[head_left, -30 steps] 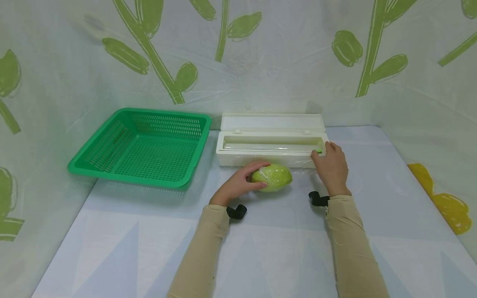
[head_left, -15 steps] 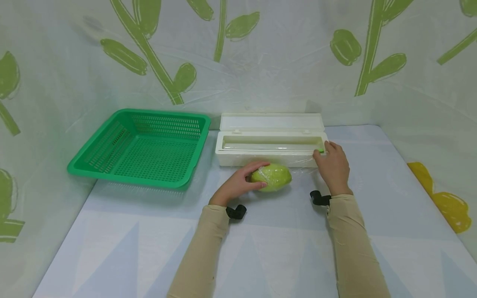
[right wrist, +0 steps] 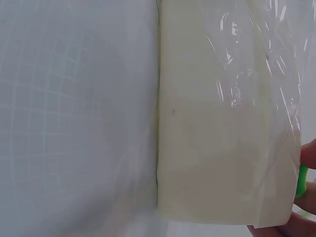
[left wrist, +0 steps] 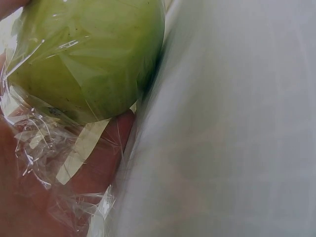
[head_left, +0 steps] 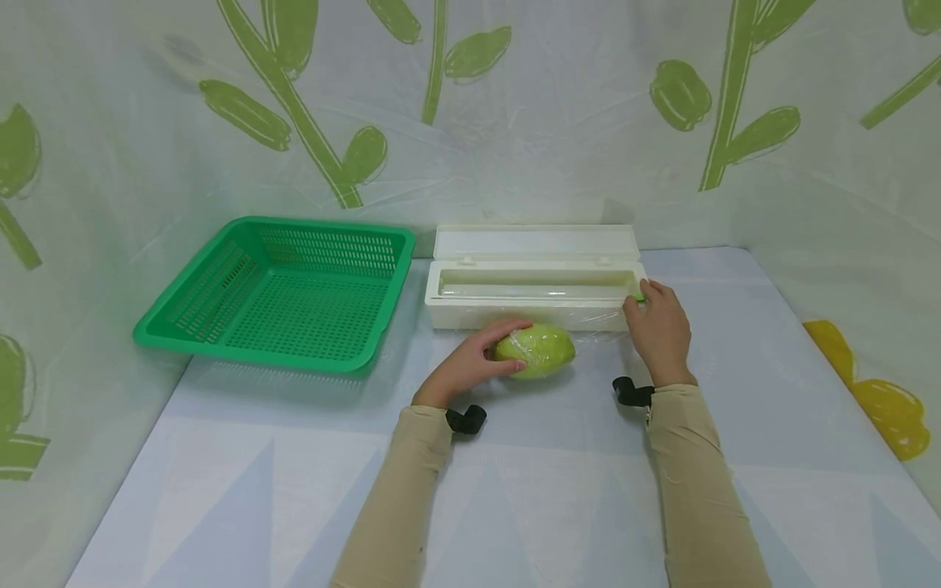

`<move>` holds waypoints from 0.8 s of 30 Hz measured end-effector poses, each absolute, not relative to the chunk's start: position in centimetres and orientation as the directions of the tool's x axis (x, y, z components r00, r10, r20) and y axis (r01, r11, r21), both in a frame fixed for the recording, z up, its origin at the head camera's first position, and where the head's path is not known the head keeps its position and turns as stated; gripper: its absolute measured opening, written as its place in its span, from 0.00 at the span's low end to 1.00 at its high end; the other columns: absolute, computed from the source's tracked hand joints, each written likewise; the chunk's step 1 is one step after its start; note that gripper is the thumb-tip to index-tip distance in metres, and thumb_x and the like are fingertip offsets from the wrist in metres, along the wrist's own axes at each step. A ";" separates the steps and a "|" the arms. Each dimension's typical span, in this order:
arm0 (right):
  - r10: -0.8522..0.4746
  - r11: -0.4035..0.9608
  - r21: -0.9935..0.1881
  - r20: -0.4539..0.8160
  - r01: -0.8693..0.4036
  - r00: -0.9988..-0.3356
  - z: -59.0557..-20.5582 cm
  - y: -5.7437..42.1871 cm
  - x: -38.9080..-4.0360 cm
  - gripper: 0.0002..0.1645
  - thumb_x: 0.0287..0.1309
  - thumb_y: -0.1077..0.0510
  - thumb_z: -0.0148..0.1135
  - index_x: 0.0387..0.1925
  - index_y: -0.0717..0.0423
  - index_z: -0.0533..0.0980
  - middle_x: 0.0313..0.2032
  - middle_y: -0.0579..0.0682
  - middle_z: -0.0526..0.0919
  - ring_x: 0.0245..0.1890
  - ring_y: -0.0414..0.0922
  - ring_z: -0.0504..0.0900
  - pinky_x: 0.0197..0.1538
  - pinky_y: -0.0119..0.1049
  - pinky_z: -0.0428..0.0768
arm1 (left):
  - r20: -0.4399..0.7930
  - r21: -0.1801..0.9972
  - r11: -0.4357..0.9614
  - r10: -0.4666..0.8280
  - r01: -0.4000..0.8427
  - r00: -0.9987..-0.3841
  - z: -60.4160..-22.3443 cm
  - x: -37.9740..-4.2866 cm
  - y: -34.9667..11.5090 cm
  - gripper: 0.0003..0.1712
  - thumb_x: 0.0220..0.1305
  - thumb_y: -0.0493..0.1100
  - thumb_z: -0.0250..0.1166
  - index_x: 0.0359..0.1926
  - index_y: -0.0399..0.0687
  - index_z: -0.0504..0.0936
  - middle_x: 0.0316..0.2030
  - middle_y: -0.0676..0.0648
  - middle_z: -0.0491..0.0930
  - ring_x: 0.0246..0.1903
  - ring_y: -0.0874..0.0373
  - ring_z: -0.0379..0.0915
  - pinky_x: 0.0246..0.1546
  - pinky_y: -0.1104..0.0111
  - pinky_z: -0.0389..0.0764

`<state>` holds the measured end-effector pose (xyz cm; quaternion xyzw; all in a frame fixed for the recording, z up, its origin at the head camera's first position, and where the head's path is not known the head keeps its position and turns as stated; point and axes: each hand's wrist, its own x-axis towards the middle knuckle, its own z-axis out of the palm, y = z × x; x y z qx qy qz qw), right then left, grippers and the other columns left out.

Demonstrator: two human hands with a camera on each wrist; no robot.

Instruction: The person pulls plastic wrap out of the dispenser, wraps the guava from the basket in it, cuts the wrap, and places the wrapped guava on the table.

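Note:
My left hand [head_left: 470,359] grips a yellow-green oval fruit [head_left: 542,351] from its left side, low at the table. Clear cling film [left wrist: 74,94] covers the fruit, bunched and wrinkled by the palm in the left wrist view. Behind it stands a white cling film dispenser box [head_left: 470,314], lid up, its film roll [head_left: 507,290] inside. Film stretches over the box's front wall toward the fruit. At the box's right end, my right hand [head_left: 660,335] pinches the small green cutter slider [right wrist: 302,180] on the front edge. Part of the slider is hidden by the fingers.
A green plastic basket [head_left: 360,359] with slotted walls stands at the left back of the table [head_left: 529,506]. A curtain [head_left: 544,147] printed with green stems and leaves rises behind. Black wrist camera mounts [head_left: 467,420] stick out from the sleeves.
My right hand has slid a little to the right along the box's front edge, moving the green cutter slider to its right end. My left hand and the fruit stay in place.

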<state>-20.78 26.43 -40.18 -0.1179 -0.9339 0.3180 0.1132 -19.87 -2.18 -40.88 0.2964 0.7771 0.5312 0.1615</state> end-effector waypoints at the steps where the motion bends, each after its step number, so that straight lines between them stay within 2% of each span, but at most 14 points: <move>1: 0.291 0.770 -0.621 0.140 0.145 -0.946 -40.2 26.5 -20.8 0.31 0.61 0.49 0.39 0.62 0.59 0.60 0.61 0.59 0.62 0.58 0.60 0.61 0.55 0.55 0.59 | 0.063 0.920 0.263 0.633 0.291 -0.772 -40.8 -19.8 -2.2 0.34 0.54 0.45 0.65 0.62 0.54 0.64 0.59 0.55 0.62 0.53 0.59 0.61 0.50 0.62 0.66; 6: 0.289 0.769 -0.626 0.157 0.131 -0.944 -40.2 26.7 -20.8 0.28 0.63 0.51 0.39 0.61 0.60 0.62 0.60 0.58 0.63 0.57 0.61 0.62 0.54 0.56 0.61 | 0.069 0.924 0.250 0.634 0.288 -0.770 -41.1 -19.9 -2.2 0.34 0.54 0.44 0.65 0.62 0.55 0.64 0.59 0.54 0.62 0.53 0.58 0.61 0.50 0.62 0.66; 13: 0.284 0.750 -0.654 0.185 0.098 -0.941 -40.0 27.1 -20.6 0.26 0.62 0.53 0.40 0.58 0.60 0.66 0.59 0.58 0.66 0.58 0.60 0.62 0.55 0.54 0.60 | 0.079 0.923 0.251 0.618 0.291 -0.782 -43.4 -21.0 -2.0 0.34 0.52 0.52 0.66 0.60 0.69 0.64 0.58 0.61 0.62 0.52 0.61 0.62 0.49 0.62 0.67; 17: 0.270 0.737 -0.673 0.197 0.071 -0.943 -40.0 27.2 -20.6 0.25 0.63 0.53 0.41 0.58 0.59 0.66 0.58 0.58 0.66 0.57 0.59 0.63 0.55 0.53 0.60 | 0.087 0.922 0.248 0.613 0.296 -0.785 -43.8 -21.2 -2.0 0.34 0.50 0.55 0.66 0.59 0.73 0.65 0.57 0.63 0.62 0.52 0.62 0.62 0.50 0.62 0.66; 21: 0.254 0.706 -0.706 0.185 0.052 -0.949 -40.3 27.4 -20.6 0.25 0.64 0.52 0.42 0.60 0.57 0.64 0.58 0.59 0.65 0.54 0.58 0.66 0.53 0.52 0.62 | 0.089 0.919 0.255 0.612 0.302 -0.786 -43.9 -21.2 -2.1 0.34 0.50 0.55 0.66 0.59 0.73 0.65 0.57 0.63 0.62 0.53 0.62 0.61 0.50 0.61 0.66; 24: 0.256 0.659 -0.749 0.144 0.063 -0.956 -40.5 27.6 -20.6 0.27 0.65 0.50 0.42 0.63 0.54 0.60 0.60 0.59 0.63 0.56 0.57 0.64 0.53 0.51 0.63 | 0.097 0.914 0.256 0.613 0.313 -0.784 -43.8 -21.2 -2.1 0.34 0.50 0.55 0.66 0.59 0.73 0.65 0.57 0.63 0.62 0.53 0.62 0.61 0.51 0.60 0.65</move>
